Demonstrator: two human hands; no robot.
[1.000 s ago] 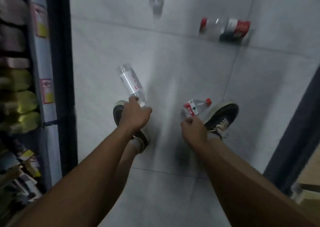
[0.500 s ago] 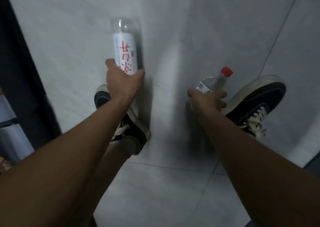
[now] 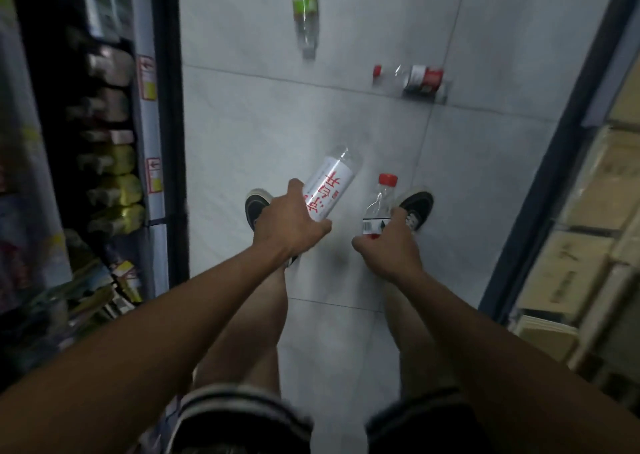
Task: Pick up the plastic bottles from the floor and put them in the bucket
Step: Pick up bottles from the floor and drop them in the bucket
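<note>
1. A white-label bottle (image 3: 329, 190) is gripped by the left hand (image 3: 289, 226), fingers curled round its lower end; the bottle is held off the floor, base tilted up and away.
2. A red-cap bottle (image 3: 379, 204) is pinched at its label end by the right hand (image 3: 388, 249), fingers curled round it, cap pointing away.
3. Two more bottles are left on the floor (image 3: 242, 124): a green-label bottle (image 3: 304, 10) far ahead, and a red-label bottle (image 3: 412, 79) ahead to the right, well apart from each other.
4. No bucket is seen in this view; its place cannot be told.
5. Step in hand, as judged: both held bottles are to be carried to the bucket, since neither hand is free for another pick.
6. Both grips should be kept firm but not crushing; thin plastic is likely to buckle and slip.
7. The white-label bottle is held near one end, so swing is likely; a grip nearer its middle would be steadier.
8. The aisle between the shelf (image 3: 104, 141) on the left and the stacked boxes (image 3: 581, 245) on the right is narrow; elbows should be kept in when turning.
9. Feet should be placed clear of the floor bottles, which are likely to roll if kicked.
</note>
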